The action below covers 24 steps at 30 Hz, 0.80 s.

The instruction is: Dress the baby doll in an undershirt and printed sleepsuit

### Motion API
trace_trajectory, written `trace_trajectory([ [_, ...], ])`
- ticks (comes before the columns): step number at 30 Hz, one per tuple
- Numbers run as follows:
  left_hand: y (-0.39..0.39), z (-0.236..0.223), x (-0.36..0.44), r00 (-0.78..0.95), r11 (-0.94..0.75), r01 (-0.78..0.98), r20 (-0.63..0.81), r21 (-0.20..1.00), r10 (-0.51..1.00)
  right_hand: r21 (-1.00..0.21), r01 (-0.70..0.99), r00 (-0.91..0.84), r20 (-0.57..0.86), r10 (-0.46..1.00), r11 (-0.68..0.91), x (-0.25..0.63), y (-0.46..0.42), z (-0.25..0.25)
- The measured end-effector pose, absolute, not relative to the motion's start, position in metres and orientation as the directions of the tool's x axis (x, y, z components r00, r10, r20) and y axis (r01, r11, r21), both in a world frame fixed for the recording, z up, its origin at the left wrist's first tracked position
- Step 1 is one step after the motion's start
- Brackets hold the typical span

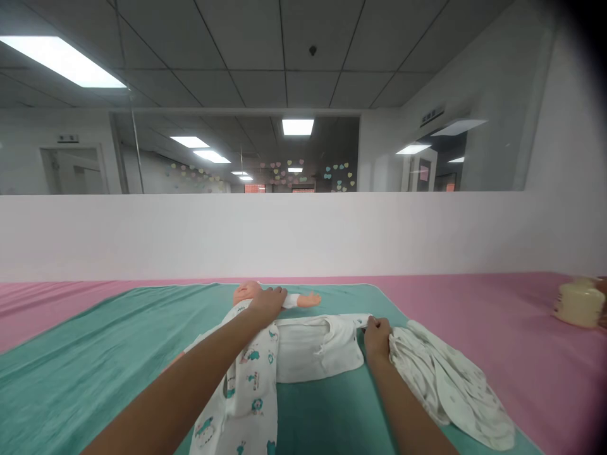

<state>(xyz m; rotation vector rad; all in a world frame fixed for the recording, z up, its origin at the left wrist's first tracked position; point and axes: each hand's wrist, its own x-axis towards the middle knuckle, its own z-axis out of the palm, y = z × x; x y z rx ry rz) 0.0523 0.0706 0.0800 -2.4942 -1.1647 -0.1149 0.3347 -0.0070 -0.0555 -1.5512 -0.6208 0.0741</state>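
Note:
A baby doll [246, 291] lies on its back on a green sheet [332, 417], its head toward the wall. It wears a white garment with teal animal prints [257, 379]; one arm [309, 299] in a white sleeve reaches out to the right. My left hand [269, 303] is closed over the doll's shoulder and upper arm; its fingertips are partly hidden. A white flap of the garment [313, 351] is spread flat to the right of the body. The far corner of that flap is pinched in my right hand [378, 333]. The doll's legs are not visible.
Beside my right forearm lies a crumpled white printed cloth [446, 379]. A cream-coloured container [579, 303] stands at the far right on the pink cover [512, 322]. Behind the bed rises a white wall [303, 234] with glass panels above.

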Motion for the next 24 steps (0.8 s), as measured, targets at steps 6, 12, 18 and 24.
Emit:
trace_trajectory([
  [6,0.054,0.067,0.074,0.658,-0.595,0.747,0.205,-0.295,0.724,-0.908,0.419,0.792,0.353,0.498,-0.022,0.329,-0.010,-0.053],
  [12,0.033,0.049,0.086,0.674,-0.644,0.738,0.175,-0.201,0.717,-0.878,0.477,0.737,0.380,0.559,-0.032,0.330,-0.012,-0.048],
  [18,0.027,0.056,0.016,0.502,-0.586,0.799,0.391,0.131,0.771,-0.675,0.730,0.536,0.664,0.522,0.109,0.295,-0.020,-0.029],
  [24,0.022,0.014,-0.060,0.170,-0.410,0.591,0.390,0.695,0.905,-0.895,0.282,0.118,0.389,0.913,0.345,0.178,-0.020,-0.038],
])
